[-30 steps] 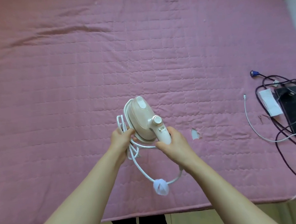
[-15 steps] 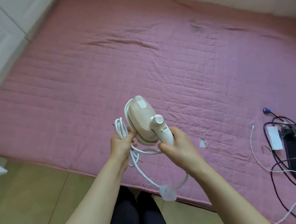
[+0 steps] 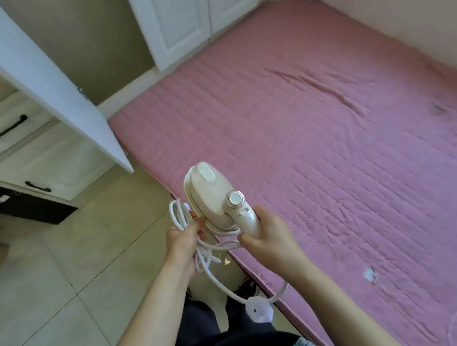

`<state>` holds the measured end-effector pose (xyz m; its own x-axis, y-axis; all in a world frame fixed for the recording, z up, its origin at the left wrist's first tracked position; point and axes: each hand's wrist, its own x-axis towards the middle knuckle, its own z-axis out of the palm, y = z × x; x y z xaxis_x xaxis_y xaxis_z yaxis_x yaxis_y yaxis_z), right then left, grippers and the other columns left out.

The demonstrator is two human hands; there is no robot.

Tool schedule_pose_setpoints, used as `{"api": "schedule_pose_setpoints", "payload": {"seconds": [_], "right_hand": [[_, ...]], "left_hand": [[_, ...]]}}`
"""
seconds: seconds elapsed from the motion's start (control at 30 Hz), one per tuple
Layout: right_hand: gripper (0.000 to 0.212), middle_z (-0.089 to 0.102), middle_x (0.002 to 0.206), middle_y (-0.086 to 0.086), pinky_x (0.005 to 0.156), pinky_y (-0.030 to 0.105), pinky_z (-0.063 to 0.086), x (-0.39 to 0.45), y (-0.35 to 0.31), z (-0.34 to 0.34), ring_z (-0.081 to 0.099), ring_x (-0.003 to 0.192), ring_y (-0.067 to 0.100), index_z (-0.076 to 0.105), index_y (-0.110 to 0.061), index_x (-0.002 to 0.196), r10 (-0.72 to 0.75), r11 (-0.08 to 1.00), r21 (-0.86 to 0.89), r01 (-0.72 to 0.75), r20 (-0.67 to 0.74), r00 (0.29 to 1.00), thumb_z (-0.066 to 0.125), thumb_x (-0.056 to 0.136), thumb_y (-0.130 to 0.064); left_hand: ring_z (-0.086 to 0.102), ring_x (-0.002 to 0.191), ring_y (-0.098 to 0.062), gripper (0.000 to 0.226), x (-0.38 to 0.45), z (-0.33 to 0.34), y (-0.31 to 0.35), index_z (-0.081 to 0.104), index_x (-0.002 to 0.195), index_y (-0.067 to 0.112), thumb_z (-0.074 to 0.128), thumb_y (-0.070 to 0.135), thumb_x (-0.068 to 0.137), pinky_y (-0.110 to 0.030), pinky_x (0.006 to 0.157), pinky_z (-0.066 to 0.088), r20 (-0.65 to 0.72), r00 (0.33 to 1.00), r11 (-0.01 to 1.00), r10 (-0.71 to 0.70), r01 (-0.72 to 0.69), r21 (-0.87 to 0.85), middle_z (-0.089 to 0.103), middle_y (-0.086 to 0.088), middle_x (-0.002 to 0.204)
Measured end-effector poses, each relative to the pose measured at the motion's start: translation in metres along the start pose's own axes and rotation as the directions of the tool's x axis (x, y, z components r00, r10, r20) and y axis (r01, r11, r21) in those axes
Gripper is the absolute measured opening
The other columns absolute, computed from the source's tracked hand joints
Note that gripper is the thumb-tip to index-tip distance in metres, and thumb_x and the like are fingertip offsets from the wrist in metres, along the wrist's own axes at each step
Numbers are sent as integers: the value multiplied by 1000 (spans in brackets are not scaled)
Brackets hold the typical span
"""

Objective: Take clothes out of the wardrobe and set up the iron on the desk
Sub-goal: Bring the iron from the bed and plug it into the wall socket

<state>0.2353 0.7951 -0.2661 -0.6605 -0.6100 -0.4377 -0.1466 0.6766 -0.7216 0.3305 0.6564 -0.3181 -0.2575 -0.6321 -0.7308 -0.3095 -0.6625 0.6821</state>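
The view has swung left, bringing a wardrobe door [image 3: 56, 89] in. The right hand [image 3: 268, 234] grips the iron [image 3: 213, 198] by its handle; the left hand [image 3: 183, 239] clasps the coiled cord [image 3: 182, 215], the plug [image 3: 258, 311] dangling below the fingers.

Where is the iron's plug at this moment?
In the head view, the plug dangles low in the centre on the white cord, below the iron gripped by the right hand, between both forearms, above the floor beside the pink mattress.

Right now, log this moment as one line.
right hand: grips iron handle | left hand: holds bundled cord | plug: dangling | place: beside pink bed
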Motion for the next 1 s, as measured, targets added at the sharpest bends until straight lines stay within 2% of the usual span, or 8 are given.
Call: {"api": "schedule_pose_setpoints", "payload": {"seconds": [0.13,0.23,0.33,0.53,0.8,1.0], "right_hand": [[15,49,66,-10,51,27,34,7,-44,43,45,57,9,46,-22,80,-75,995,-53,82,125,989,58,74,-17],[15,57,69,-6,56,35,44,14,-79,82,56,64,20,49,-20,82,-113,987,-93,134,198,974,56,69,-20],[16,57,71,-6,58,35,44,18,-118,123,58,68,21,51,-18,85,-150,971,-141,191,257,955,59,71,-19],[18,50,67,-11,50,21,31,20,-202,209,47,58,7,45,-25,77,-219,943,-168,289,344,913,62,73,-18],[16,52,67,-9,50,23,35,22,-305,319,46,57,9,50,-20,83,-291,911,-156,382,413,863,64,74,-17],[19,53,71,-5,54,26,38,30,-360,376,48,61,14,55,-14,91,-306,914,-109,390,445,842,64,75,-17]], "left_hand": [[47,41,-14,20,1,-65,11,57,68,13,68,4,82,-27,52,40,-126,991,987,-50,29,-159,49,-2,50],[49,45,-17,18,6,-114,18,59,69,12,69,4,82,-29,55,41,-206,976,970,-73,21,-241,52,-4,52],[50,49,-19,13,13,-165,26,61,73,12,70,5,81,-31,58,43,-270,958,955,-91,7,-296,53,-5,53],[52,51,-22,9,25,-269,57,64,76,13,71,14,81,-37,64,47,-369,925,932,-89,-53,-357,55,-8,57],[56,57,-20,5,44,-400,108,66,88,14,68,12,84,-32,61,50,-473,879,904,-65,-149,-401,58,-8,65],[56,57,-18,12,63,-461,138,66,96,14,68,15,84,-29,58,49,-565,825,900,-28,-225,-373,59,-7,64]]}}
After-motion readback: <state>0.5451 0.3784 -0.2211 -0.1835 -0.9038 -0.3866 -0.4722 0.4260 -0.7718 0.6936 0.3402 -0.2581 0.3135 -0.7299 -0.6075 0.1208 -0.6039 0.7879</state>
